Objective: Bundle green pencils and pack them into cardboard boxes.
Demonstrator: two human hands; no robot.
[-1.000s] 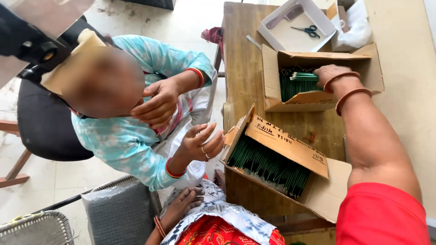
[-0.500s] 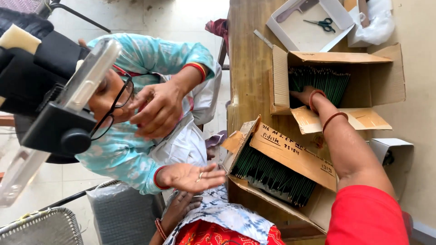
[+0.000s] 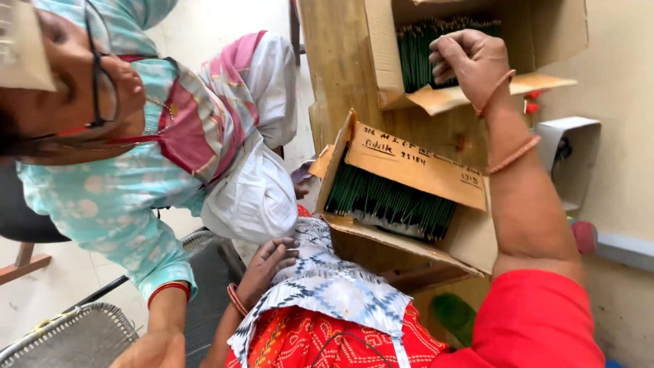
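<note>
My right hand (image 3: 470, 60), with bangles on the wrist and a red sleeve, reaches into the far cardboard box (image 3: 558, 34). Its fingers are curled around the ends of the dark green sticks (image 3: 415, 51) standing there. A nearer open cardboard box (image 3: 409, 163) lies on its side on the wooden table (image 3: 334, 61), packed with more green sticks (image 3: 388, 204). My left hand (image 3: 271, 262) rests flat on the blue-and-white patterned cloth (image 3: 334, 286) over my lap, fingers apart and holding nothing.
Another person in a teal floral top (image 3: 116, 197) leans in close at the left, one hand (image 3: 153, 349) low by a wire basket (image 3: 68, 337). A white cloth bundle (image 3: 255, 184) hangs between us. A grey box (image 3: 572, 160) sits against the right wall.
The other person has leaned in closer and lowered both hands. My right hand has curled shut at the front of the far box. My left hand stays on my lap.
</note>
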